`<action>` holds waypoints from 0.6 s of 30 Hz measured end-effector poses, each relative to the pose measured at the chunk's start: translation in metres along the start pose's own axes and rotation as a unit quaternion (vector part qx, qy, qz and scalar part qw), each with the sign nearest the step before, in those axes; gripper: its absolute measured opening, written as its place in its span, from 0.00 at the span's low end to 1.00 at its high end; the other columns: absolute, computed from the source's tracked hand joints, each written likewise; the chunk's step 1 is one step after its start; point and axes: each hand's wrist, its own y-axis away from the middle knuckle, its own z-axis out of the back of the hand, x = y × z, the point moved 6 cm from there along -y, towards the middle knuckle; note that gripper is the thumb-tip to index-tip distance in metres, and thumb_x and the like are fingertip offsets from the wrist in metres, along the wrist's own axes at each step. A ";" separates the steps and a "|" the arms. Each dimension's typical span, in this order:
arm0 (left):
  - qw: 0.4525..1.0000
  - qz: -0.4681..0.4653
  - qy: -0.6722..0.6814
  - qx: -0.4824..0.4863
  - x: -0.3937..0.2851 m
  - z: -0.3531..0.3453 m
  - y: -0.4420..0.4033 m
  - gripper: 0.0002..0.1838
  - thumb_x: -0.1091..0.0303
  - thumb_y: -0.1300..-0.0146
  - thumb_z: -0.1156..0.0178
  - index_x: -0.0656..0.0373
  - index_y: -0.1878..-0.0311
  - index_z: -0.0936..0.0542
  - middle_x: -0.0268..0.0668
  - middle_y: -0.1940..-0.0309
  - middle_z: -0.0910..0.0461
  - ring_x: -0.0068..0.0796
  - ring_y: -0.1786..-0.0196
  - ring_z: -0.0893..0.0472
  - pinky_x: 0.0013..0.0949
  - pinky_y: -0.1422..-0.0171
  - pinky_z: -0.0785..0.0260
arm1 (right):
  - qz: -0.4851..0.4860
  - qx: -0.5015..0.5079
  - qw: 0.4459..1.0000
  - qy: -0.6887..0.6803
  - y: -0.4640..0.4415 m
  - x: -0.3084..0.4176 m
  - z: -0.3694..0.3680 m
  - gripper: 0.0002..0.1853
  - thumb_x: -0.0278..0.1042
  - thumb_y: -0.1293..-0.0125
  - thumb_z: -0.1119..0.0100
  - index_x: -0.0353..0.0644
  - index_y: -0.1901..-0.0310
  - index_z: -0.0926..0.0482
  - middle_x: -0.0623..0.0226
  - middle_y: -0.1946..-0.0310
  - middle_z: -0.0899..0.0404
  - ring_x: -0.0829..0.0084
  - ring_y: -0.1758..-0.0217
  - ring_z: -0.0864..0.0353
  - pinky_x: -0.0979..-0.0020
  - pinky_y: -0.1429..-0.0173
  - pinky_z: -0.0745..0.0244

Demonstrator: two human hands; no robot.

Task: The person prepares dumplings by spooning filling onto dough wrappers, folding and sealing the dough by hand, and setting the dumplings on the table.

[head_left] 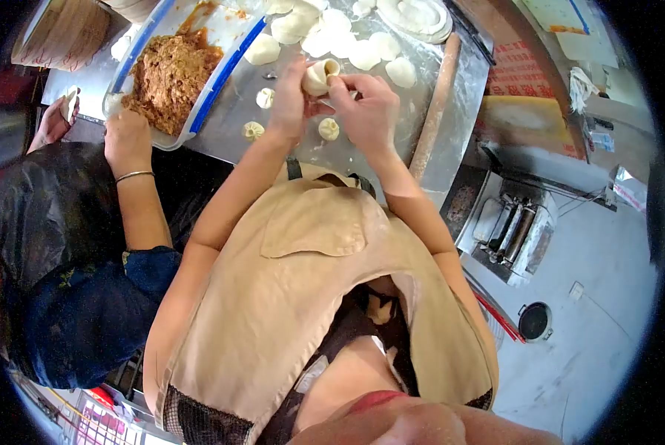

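Between my two hands, above the metal table, is a partly gathered dumpling with its dough folded up around a hollow. My left hand cups it from the left side. The fingertips of my right hand pinch its edge from the right. Pleated dumplings lie just below: one finished dumpling beneath my hands, another dumpling left of my wrist, and a third dumpling above that. Flat dough wrappers lie in a floured cluster beyond my hands.
A blue-rimmed tub of meat filling stands at left. Beside it, a co-worker's hand reaches into the tub, the other hand holding a wrapper. A long rolling pin lies at right. A roller machine stands beyond the table.
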 end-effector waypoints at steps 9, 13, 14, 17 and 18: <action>0.991 -0.047 -0.104 -0.068 -0.006 0.005 0.000 0.27 0.46 0.30 0.60 0.60 0.66 0.22 0.31 0.80 0.25 0.19 0.82 0.29 0.23 0.82 0.43 | 0.158 0.036 0.980 0.117 -0.001 0.012 -0.003 0.05 0.34 0.52 0.36 0.46 0.78 0.20 0.73 0.79 0.25 0.68 0.69 0.28 0.66 0.61 0.35; 0.992 -0.053 -0.110 -0.026 -0.018 -0.002 0.004 0.27 0.42 0.32 0.57 0.56 0.67 0.21 0.29 0.78 0.26 0.17 0.80 0.31 0.23 0.81 0.43 | 0.195 0.029 0.970 0.144 -0.009 0.029 0.003 0.05 0.34 0.52 0.37 0.47 0.79 0.22 0.74 0.80 0.26 0.68 0.70 0.29 0.66 0.63 0.38; 0.992 -0.053 -0.115 -0.010 -0.021 -0.007 0.006 0.27 0.42 0.32 0.58 0.55 0.67 0.21 0.28 0.78 0.26 0.17 0.81 0.31 0.23 0.82 0.45 | 0.208 0.006 0.966 0.151 -0.010 0.033 0.006 0.04 0.33 0.52 0.37 0.48 0.79 0.22 0.74 0.80 0.27 0.68 0.71 0.29 0.66 0.64 0.39; 0.994 -0.023 -0.106 0.034 -0.016 -0.007 -0.006 0.27 0.41 0.33 0.57 0.55 0.68 0.21 0.28 0.80 0.27 0.17 0.82 0.33 0.22 0.82 0.46 | 0.278 0.072 0.941 0.180 -0.012 0.030 0.003 0.03 0.33 0.53 0.37 0.48 0.78 0.22 0.74 0.79 0.27 0.68 0.71 0.30 0.67 0.64 0.39; 0.994 -0.027 -0.105 0.034 -0.020 -0.009 -0.005 0.27 0.41 0.33 0.57 0.55 0.68 0.21 0.28 0.80 0.27 0.17 0.82 0.33 0.22 0.82 0.46 | 0.281 0.071 0.940 0.180 -0.013 0.033 0.006 0.03 0.33 0.53 0.37 0.48 0.78 0.22 0.74 0.79 0.27 0.68 0.71 0.30 0.67 0.64 0.39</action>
